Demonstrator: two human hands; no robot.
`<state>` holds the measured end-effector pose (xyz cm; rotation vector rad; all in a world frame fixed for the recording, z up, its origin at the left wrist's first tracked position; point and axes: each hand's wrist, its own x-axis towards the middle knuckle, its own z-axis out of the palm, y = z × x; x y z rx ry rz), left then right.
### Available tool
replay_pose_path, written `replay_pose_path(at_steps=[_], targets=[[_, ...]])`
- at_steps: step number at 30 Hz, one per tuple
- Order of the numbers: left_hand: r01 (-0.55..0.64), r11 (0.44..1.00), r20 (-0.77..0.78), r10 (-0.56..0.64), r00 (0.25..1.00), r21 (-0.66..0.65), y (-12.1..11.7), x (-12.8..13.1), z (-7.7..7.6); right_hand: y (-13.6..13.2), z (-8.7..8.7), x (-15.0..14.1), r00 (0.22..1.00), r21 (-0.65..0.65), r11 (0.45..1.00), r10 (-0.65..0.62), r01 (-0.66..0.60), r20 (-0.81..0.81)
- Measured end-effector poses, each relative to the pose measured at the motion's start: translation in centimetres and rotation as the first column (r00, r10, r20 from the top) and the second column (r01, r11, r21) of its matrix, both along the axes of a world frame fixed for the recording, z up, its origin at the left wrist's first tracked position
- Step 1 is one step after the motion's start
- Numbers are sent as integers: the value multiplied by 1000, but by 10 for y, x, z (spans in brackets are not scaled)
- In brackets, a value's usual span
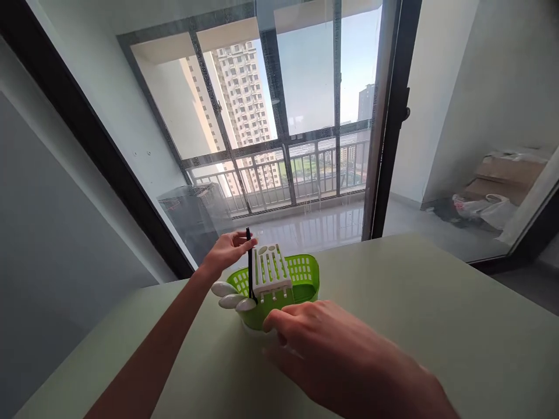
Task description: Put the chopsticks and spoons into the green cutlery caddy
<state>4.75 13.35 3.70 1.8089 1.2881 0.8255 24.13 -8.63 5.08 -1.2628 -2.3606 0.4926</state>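
Observation:
On the table stands a green plastic basket (313, 273) with slotted walls. A white slotted rack (271, 269) with small hooks along its front edge sits on it. Several white spoons (227, 301) stick out at the basket's left, their bowls overlapping. My left hand (229, 247) is closed around the upper end of a slim black stick-like handle (250, 270), which stands nearly upright beside the rack; its lower end is by the spoons. My right hand (305, 331) is in front of the basket, fingers curled and thumb blurred, so whether it holds anything is unclear.
The pale green tabletop (393, 302) reaches up to a dark-framed glass door (386, 122). Past the glass is a balcony with a railing (305, 169) and a dark box-like object (192, 212). Cardboard (506, 180) and white plastic bags (498, 212) lie behind glass at right.

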Motion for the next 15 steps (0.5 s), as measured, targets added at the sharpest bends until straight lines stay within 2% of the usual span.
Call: replay_pose_path(at_steps=[3,8,15], targets=[[-18,999,47,15,999,49,-7,2,-3,-3,1,1,1000,28,1000,6,-6,-6],[-97,994,155,89,984,49,-16,2,-6,-7,3,1,999,8,1000,1,-1,-33],[-119,992,292,103,951,40,-25,-6,-4,-14,7,1,1000,-42,999,17,-17,-10]])
